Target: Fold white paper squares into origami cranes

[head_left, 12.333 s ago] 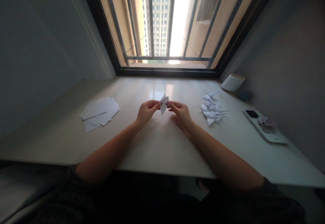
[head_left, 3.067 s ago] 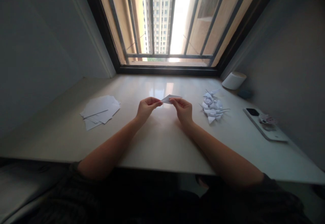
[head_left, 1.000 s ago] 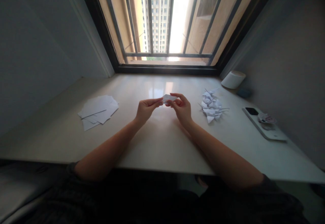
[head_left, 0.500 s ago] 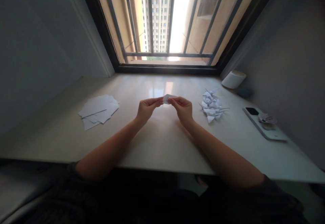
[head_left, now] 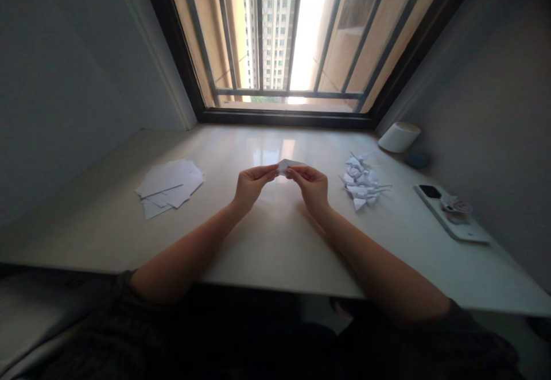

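A small folded piece of white paper (head_left: 284, 165) is held up between my two hands, over the middle of the white tabletop (head_left: 267, 248). My left hand (head_left: 255, 183) pinches its left edge between thumb and fingers. On the other side my right hand (head_left: 310, 183) grips it the same way, with part of the paper hidden behind the fingers. To the left lies a loose stack of white paper sheets (head_left: 172, 182). A heap of folded paper figures (head_left: 360, 182), pointed and white, sits to the right of my right hand.
At the right edge a white phone (head_left: 451, 216) lies flat, with a ring-like attachment on its back. A white cylindrical object (head_left: 399, 136) and a small bluish thing (head_left: 416, 159) stand by the right wall. A dark-framed, barred window (head_left: 284, 117) closes off the back.
The view has shifted very slightly. Both hands keep their pinch on the paper in nearly the same place; nothing else has visibly moved.
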A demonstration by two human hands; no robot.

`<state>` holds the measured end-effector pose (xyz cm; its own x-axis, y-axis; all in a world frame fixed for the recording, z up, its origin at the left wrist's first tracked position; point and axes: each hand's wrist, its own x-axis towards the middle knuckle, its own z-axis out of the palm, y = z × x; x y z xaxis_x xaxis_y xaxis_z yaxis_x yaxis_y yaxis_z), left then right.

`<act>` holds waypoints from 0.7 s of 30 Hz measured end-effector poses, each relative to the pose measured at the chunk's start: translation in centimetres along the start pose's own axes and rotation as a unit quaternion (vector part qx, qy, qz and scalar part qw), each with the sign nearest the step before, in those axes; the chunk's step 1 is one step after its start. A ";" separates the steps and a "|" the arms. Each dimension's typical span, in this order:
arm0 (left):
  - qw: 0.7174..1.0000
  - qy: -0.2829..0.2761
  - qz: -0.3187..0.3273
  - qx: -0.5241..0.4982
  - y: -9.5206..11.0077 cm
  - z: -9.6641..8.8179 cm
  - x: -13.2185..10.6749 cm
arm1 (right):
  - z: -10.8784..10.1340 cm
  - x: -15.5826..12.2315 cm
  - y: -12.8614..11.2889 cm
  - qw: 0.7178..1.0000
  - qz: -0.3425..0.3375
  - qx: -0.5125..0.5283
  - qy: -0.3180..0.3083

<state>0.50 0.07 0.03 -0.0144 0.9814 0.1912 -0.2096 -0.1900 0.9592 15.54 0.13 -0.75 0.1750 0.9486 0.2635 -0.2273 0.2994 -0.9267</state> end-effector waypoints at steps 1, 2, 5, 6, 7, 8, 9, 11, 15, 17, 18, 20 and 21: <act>1.000 0.003 0.000 0.001 0.0 0.0 0.0 | 0.0 0.0 0.0 1.000 0.004 0.003 0.004; 1.000 0.006 0.001 0.002 0.0 0.0 0.0 | 0.0 0.0 -0.1 1.000 0.007 0.004 0.007; 1.000 0.016 0.006 0.009 0.0 0.1 -0.1 | 0.1 0.0 -0.3 1.000 0.009 -0.009 0.013; 1.000 0.019 0.008 0.012 0.0 0.2 -0.2 | 0.1 0.0 -0.3 1.000 0.009 -0.014 0.013; 1.000 0.020 0.010 0.016 0.1 0.2 -0.2 | 0.1 0.0 -0.3 1.000 0.008 -0.017 0.013; 1.000 0.022 0.013 0.018 0.1 0.2 -0.2 | 0.1 0.0 -0.4 1.000 0.007 -0.016 0.012; 0.999 0.023 0.017 0.020 0.1 0.2 -0.2 | 0.2 0.0 -0.4 1.000 0.006 -0.012 0.012; 0.999 0.024 0.024 0.018 0.0 0.2 -0.2 | 0.2 0.0 -0.3 1.000 0.004 0.000 0.011; 0.999 0.027 0.025 0.004 -0.2 0.3 -0.1 | 0.2 -0.1 -0.3 1.000 0.013 0.009 0.012; 0.999 0.034 0.017 -0.002 -0.3 0.3 -0.1 | 0.3 -0.1 -0.4 1.000 0.020 0.004 0.018; 0.999 0.037 0.013 -0.005 -0.3 0.4 -0.1 | 0.4 -0.1 -0.4 1.000 0.021 0.001 0.021; 0.999 0.041 0.006 -0.010 -0.2 0.4 -0.2 | 0.4 -0.2 -0.3 0.999 0.021 -0.002 0.025; 0.999 0.042 0.003 -0.012 -0.2 0.5 -0.2 | 0.4 -0.2 -0.3 0.999 0.022 -0.002 0.025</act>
<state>1.02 -0.08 -0.10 -0.0966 0.9793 0.1779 -0.2329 -0.1960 0.9525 15.19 -0.07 -0.41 0.2137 0.9542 0.2095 -0.2320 0.2579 -0.9379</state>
